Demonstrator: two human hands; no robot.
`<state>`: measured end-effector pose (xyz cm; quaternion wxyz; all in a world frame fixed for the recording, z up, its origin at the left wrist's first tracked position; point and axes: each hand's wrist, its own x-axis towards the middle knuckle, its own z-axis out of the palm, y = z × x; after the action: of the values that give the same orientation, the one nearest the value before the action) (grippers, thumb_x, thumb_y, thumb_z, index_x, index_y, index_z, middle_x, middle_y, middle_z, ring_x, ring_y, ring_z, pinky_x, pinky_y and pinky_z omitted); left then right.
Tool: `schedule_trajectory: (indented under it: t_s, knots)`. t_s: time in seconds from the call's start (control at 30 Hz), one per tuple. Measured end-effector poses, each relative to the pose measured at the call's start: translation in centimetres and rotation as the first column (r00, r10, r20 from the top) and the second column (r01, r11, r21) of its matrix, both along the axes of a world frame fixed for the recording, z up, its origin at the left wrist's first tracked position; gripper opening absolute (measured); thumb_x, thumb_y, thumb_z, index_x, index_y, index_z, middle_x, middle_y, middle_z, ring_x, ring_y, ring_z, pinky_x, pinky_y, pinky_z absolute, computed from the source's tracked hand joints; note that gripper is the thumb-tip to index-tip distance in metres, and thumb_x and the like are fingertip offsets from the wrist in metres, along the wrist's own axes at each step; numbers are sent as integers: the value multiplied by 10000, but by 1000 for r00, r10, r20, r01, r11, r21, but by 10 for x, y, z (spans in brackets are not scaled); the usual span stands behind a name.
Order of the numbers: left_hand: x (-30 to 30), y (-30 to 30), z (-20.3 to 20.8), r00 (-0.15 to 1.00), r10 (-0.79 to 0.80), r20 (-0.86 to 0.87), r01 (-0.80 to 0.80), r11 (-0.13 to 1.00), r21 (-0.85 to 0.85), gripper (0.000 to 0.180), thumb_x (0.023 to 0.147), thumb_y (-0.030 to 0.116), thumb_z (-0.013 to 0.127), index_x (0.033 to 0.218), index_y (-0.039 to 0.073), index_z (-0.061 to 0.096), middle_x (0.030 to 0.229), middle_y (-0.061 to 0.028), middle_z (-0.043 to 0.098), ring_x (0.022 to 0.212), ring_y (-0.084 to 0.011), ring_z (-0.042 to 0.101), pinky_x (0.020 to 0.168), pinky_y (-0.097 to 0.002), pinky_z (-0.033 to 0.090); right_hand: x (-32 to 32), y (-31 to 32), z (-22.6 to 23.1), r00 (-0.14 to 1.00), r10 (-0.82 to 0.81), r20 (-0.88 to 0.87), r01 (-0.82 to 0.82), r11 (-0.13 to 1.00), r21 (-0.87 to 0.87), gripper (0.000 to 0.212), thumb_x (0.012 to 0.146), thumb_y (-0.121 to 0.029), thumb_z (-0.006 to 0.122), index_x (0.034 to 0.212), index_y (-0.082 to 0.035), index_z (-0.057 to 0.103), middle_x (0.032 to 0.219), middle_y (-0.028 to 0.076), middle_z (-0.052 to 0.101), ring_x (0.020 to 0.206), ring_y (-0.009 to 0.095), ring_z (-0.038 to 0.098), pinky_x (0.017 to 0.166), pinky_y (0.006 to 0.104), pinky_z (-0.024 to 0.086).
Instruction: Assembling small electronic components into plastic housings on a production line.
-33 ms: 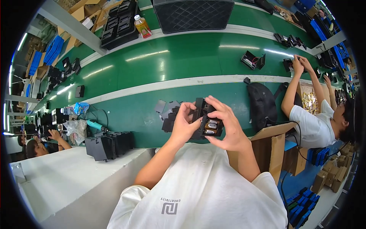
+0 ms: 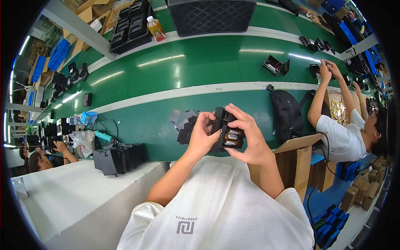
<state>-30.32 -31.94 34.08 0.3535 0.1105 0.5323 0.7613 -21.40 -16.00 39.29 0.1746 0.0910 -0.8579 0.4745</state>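
Note:
Just in front of my chest, a black plastic case is held up between both hands over the near edge of the green bench. Its open compartment faces up and shows several gold-and-black batteries lying side by side. My left hand grips the case's left side, its thumb pressed toward the middle. Curled around the right side is my right hand, with fingers over the top and thumb near the lower end. Beneath and left of the case, dark flat pieces and grey cards lie on the bench, partly hidden by my left hand.
A black backpack and an open cardboard box stand to the right. At left lie black housings and a teal electric screwdriver with a cord. A co-worker works at far right. A bottle stands beyond the conveyor.

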Motion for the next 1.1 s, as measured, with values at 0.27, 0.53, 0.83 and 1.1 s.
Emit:
schedule_trajectory:
  t_s: [0.27, 0.53, 0.83, 1.1]
  knots:
    - [7, 1, 18, 998, -16, 64, 16, 1000, -10, 303, 824, -61, 637, 1015, 65, 438, 1248, -101, 530, 968, -164, 561, 852, -280, 492, 1, 11, 1, 991, -7, 134, -10, 992, 125, 575, 641, -35, 744, 1156, -64, 489, 1450, 156, 440, 1371, 349, 382, 1087, 439, 317]
    - [13, -14, -4, 988, 11, 157, -12, 1000, 5, 290, 839, -58, 646, 989, 58, 426, 1233, -106, 526, 921, -155, 589, 819, -261, 506, -1, 2, -17, 976, -58, 211, 65, 997, -29, 506, 728, 13, 699, 1176, -50, 474, 1352, 183, 508, 1238, 328, 496, 1018, 398, 387]
    - [21, -37, -14, 985, -54, 164, 42, 996, 76, 276, 836, -63, 640, 962, 64, 431, 1185, -105, 551, 902, -148, 590, 786, -242, 500, 18, -26, -68, 851, -189, 489, 462, 711, -529, 391, 789, 46, 659, 1121, -42, 471, 1095, 131, 615, 909, 182, 579, 856, 295, 460]
    - [12, -61, -32, 989, 102, 106, -94, 993, -72, 273, 834, -55, 638, 979, 65, 440, 1152, -95, 561, 929, -152, 583, 778, -254, 498, 4, -6, -96, 854, -210, 477, 465, 720, -516, 306, 784, -12, 681, 1051, -31, 532, 1113, 90, 602, 924, 183, 558, 830, 304, 455]
